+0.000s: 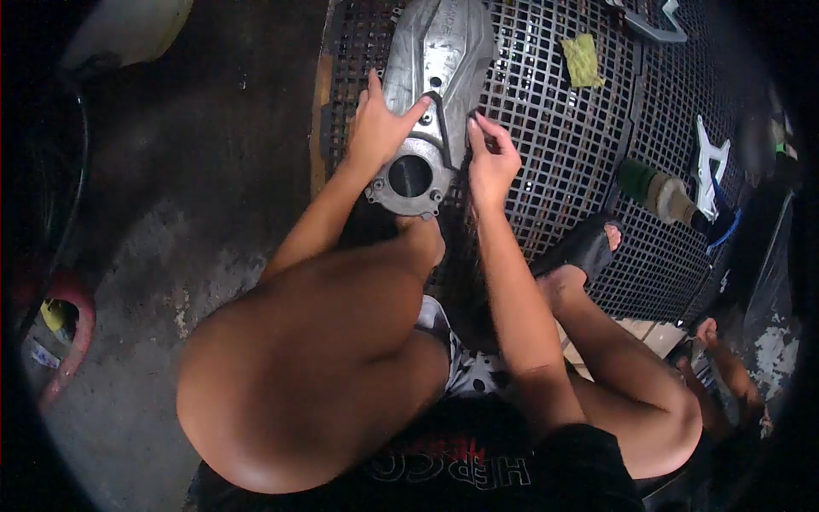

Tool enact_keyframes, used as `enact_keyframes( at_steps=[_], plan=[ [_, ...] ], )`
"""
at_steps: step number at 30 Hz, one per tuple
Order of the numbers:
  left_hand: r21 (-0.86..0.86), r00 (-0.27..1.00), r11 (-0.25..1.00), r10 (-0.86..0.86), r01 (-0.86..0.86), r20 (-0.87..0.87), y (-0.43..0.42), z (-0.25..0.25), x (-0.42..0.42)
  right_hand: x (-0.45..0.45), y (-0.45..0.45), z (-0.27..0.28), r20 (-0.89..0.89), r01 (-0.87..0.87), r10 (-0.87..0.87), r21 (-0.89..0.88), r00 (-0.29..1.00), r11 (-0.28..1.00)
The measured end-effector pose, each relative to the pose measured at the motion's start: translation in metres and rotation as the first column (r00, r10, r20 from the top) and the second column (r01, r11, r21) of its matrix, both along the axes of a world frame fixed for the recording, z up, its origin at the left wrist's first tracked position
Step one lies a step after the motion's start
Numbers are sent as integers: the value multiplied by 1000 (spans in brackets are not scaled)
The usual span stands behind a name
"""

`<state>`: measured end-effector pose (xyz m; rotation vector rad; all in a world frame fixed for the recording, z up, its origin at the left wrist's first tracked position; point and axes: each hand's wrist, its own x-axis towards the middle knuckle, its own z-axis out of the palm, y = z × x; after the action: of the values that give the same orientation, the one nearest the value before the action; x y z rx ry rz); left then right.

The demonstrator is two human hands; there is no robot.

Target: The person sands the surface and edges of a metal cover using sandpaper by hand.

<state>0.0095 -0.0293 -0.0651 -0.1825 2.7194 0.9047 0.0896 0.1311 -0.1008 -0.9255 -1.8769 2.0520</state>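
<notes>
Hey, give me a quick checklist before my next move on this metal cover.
1. Left hand on the metal cover: ok, thumb on top.
2. Right hand gripping something: cannot tell; thumb and finger meet near the cover's edge.
3. Black strip fully seated: cannot tell.
4. Left foot clear of the cover: cannot tell; they overlap in view.
5. Yellow pad clear of both hands: ok.

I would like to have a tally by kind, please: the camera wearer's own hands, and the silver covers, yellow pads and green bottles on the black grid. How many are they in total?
Own hands: 2 (left hand, right hand)
Silver cover: 1
Yellow pad: 1
Green bottle: 1
Total: 5
</notes>
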Motion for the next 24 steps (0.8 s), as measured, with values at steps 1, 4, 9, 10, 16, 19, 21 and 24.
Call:
enact_keyframes(
  at_steps=[1, 4, 9, 10, 16, 19, 21, 24],
  plan=[
    [-19, 1000, 1000, 7, -6, 16, 1, 2, 1, -9, 5, 1, -77, -14, 26, 155, 997, 988],
    [-8, 1000, 1000, -6, 6, 7, -1, 2, 2, -43, 13, -4, -175, 9, 39, 266, 984, 964],
    [-17, 1000, 1000, 16, -16, -2, 3, 5, 1, -3, 2, 2, -78, -26, 40, 174, 996, 984],
    [-18, 1000, 1000, 24, -24, -6, 3, 5, 0, -11, 4, 2, -82, -32, 47, 173, 996, 984],
    [-31, 999, 1000, -2, 1, -42, -1, -6, 3, -38, 12, -6, -196, -49, 83, 174, 977, 983],
    [-59, 1000, 998, -3, 3, -9, 1, 0, -1, -4, 2, 0, -89, -63, 74, 120, 993, 991],
    [-60, 1000, 998, 9, -9, 2, 0, 0, 2, -22, 8, -3, -139, -74, 97, 163, 986, 984],
    [-62, 1000, 998, -4, 4, -2, 0, -3, 6, -53, 14, -6, -213, -69, 111, 195, 971, 978]
  ],
)
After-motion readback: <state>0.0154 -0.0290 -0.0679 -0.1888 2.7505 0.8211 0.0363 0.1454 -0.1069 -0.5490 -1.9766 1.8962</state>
